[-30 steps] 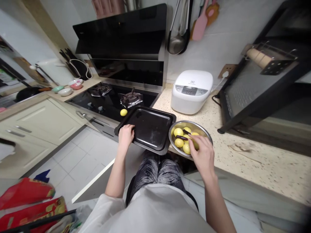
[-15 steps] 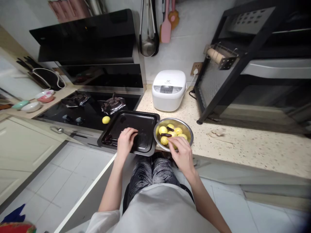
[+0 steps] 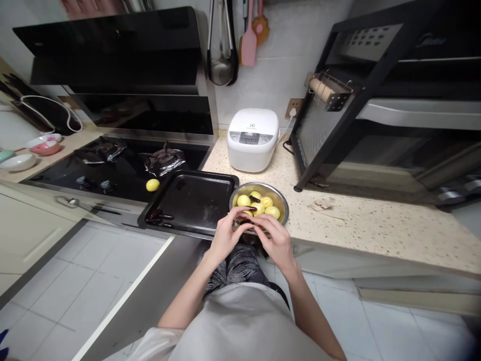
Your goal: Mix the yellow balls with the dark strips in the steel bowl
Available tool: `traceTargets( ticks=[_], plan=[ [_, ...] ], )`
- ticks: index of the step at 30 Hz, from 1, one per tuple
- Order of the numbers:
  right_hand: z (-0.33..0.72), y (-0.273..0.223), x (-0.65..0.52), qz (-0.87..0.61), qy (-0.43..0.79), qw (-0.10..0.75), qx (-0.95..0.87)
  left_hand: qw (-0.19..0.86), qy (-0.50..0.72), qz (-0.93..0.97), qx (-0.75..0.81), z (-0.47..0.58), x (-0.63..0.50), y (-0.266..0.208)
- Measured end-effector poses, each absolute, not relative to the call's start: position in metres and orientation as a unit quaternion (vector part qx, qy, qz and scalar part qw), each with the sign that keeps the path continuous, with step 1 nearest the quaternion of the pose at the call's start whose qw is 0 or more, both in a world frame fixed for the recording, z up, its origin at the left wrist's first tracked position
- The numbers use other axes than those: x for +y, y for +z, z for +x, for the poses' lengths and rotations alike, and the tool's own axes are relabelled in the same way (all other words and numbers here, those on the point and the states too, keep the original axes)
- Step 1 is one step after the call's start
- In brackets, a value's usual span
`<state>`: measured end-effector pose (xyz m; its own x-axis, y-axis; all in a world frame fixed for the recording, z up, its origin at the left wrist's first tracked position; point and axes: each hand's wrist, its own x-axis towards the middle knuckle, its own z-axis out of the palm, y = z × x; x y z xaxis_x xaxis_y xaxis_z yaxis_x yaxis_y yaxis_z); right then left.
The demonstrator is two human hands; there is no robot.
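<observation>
My left hand (image 3: 226, 234) and my right hand (image 3: 276, 241) meet over the near rim of a steel bowl (image 3: 285, 206). Between their fingertips is a dark, finger-shaped piece (image 3: 247, 222), partly hidden by the fingers; its kind is unclear. Both hands are closed in a pinch around it. Several yellow lemons (image 3: 272, 212) fill the bowl, with another dark piece (image 3: 255, 199) on top of them. Left of the bowl, a black baking tray (image 3: 195, 198) holds several more dark pieces (image 3: 161, 217) in its near-left corner.
A single lemon (image 3: 152, 185) sits on the black gas hob (image 3: 128, 170). Behind the bowl stands a white rice cooker (image 3: 252, 140). A black rack (image 3: 319, 135) with an oven rises at the right. Bowls (image 3: 45, 148) stand at the far left. Below the tray, a drawer or door (image 3: 124, 296) juts out.
My left hand has moved right from over the tray to the bowl, meeting my right hand. The dark piece is now between both hands' fingertips. The view has shifted slightly right.
</observation>
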<state>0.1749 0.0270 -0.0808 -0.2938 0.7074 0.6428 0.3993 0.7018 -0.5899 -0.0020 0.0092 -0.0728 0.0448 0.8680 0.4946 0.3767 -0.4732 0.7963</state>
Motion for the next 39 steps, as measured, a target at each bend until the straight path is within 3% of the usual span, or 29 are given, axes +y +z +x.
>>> traceTargets(
  ticks=[6, 11, 17, 23, 32, 39],
  plan=[
    [0.185, -0.078, 0.056, -0.44, 0.116, 0.488, -0.745, 0.133, 0.519, 0.685, 0.495, -0.01, 0.0, -0.075],
    [0.187, -0.081, 0.089, -0.546, 0.015, 0.403, -0.734, 0.12, 0.494, 0.688, 0.518, -0.023, -0.014, -0.072],
    [0.177, -0.085, 0.103, -0.548, -0.005, 0.351, -0.759, 0.09, 0.487, 0.686, 0.533, -0.03, -0.021, -0.065],
    [0.188, -0.089, 0.102, -0.525, 0.066, 0.379, -0.759, 0.089, 0.475, 0.692, 0.536, -0.035, -0.018, -0.068],
    [0.195, -0.09, 0.083, -0.479, 0.051, 0.435, -0.761, 0.06, 0.43, 0.693, 0.575, -0.053, -0.014, -0.072],
    [0.194, -0.089, 0.061, -0.428, 0.044, 0.473, -0.769, -0.025, 0.296, 0.626, 0.722, -0.12, -0.016, -0.074]
  ],
)
